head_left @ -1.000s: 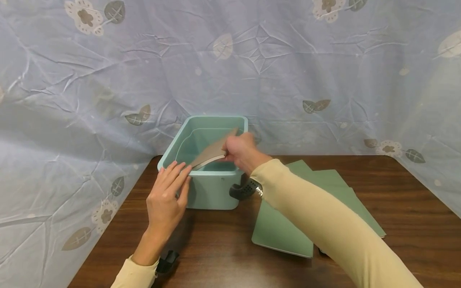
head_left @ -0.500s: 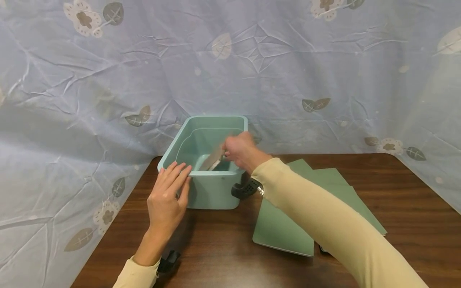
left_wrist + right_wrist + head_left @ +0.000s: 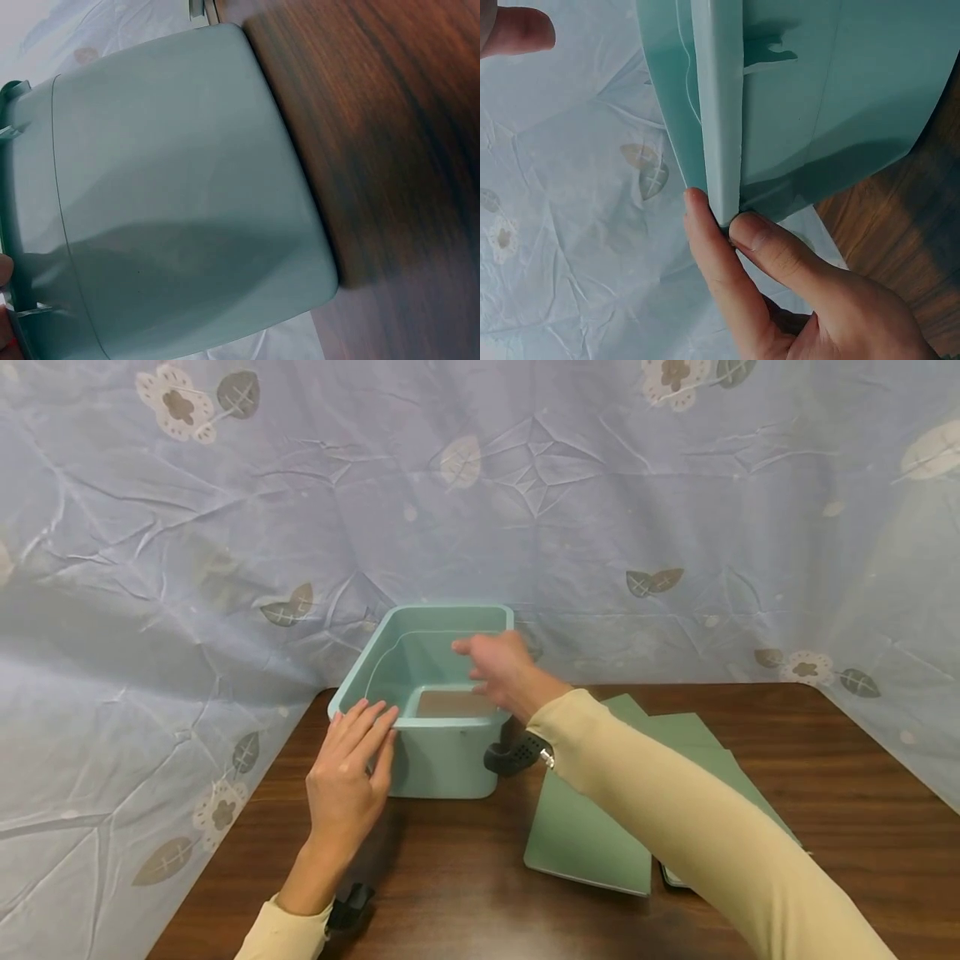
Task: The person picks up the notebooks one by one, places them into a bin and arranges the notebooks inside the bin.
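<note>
A light teal plastic bin (image 3: pixel 442 764) stands near the back of the table. My left hand (image 3: pixel 348 781) pinches its near left rim, and the right wrist view shows the thumb (image 3: pixel 772 247) outside with a finger inside. Flat on the bin's floor lies a grey-brown notebook (image 3: pixel 452 703), partly hidden by the front rim. Over the bin's right side hovers my right hand (image 3: pixel 502 668), fingers loose and extended, holding nothing. The bin's outer wall (image 3: pixel 180 187) fills much of the left wrist view.
Several green notebooks (image 3: pixel 588 835) lie overlapping on the wooden table (image 3: pixel 465 877) to the right, partly under my right sleeve (image 3: pixel 675 810). A dark-edged item (image 3: pixel 669 875) peeks out beside them. A patterned curtain (image 3: pixel 570 552) hangs behind.
My right hand lowered the grey-brown notebook into the bin and let it go; it now lies on the bin's floor. The left hand stayed on the rim.
</note>
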Motion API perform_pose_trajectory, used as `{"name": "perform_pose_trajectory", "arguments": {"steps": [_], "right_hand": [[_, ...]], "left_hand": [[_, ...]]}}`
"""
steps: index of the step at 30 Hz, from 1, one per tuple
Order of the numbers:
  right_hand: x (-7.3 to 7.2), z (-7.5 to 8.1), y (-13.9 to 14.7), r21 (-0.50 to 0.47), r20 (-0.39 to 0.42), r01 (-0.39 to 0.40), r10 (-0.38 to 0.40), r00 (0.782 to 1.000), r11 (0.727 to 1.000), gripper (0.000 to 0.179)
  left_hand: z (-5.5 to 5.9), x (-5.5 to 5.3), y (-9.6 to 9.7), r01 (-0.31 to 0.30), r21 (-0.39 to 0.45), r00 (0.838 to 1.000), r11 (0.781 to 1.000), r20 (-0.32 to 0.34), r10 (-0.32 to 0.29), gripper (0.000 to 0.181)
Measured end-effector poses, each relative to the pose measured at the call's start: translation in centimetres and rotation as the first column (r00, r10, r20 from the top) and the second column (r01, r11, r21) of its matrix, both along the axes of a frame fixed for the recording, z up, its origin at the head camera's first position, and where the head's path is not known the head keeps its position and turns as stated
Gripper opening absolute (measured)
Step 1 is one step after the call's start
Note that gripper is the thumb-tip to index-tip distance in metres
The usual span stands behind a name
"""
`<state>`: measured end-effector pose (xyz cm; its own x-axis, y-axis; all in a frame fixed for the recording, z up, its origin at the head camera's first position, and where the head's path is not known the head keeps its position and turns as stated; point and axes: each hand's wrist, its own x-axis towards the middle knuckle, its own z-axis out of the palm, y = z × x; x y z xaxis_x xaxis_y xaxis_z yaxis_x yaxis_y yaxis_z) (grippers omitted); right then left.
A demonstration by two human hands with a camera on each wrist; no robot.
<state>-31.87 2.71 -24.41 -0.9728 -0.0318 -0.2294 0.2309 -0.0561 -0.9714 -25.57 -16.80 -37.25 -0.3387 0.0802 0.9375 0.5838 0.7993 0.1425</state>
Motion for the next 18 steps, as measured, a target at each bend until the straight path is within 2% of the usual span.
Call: {"name": "perform_pose_trajectory", "arguments": {"steps": [7, 11, 14, 18], "right_hand": [[0.2, 0.1, 0.0, -0.008, -0.02, -0.066, 0.066, 0.998, 0.998, 0.069], [0.3, 0.3, 0.4, 0.106, -0.075, -0.118, 0.126, 0.989, 0.987, 0.054], [0.4, 0.6, 0.8, 0.268, -0.152, -0.145, 0.19, 0.97, 0.952, 0.047], [0.4, 1.0, 1.6, 0.491, -0.26, -0.126, 0.283, 0.923, 0.862, 0.045]], "left_hand": [[-0.1, 0.0, -0.1, -0.001, 0.0, 1.0, 1.0, 0.005, 0.001, 0.029], [-0.1, 0.0, -0.1, 0.002, -0.001, 1.0, 1.0, 0.002, -0.002, 0.03], [-0.1, 0.0, 0.0, 0.004, -0.001, 1.0, 1.0, -0.003, -0.004, 0.03], [-0.1, 0.0, 0.0, 0.006, -0.001, 1.0, 1.0, -0.009, -0.006, 0.03]]}}
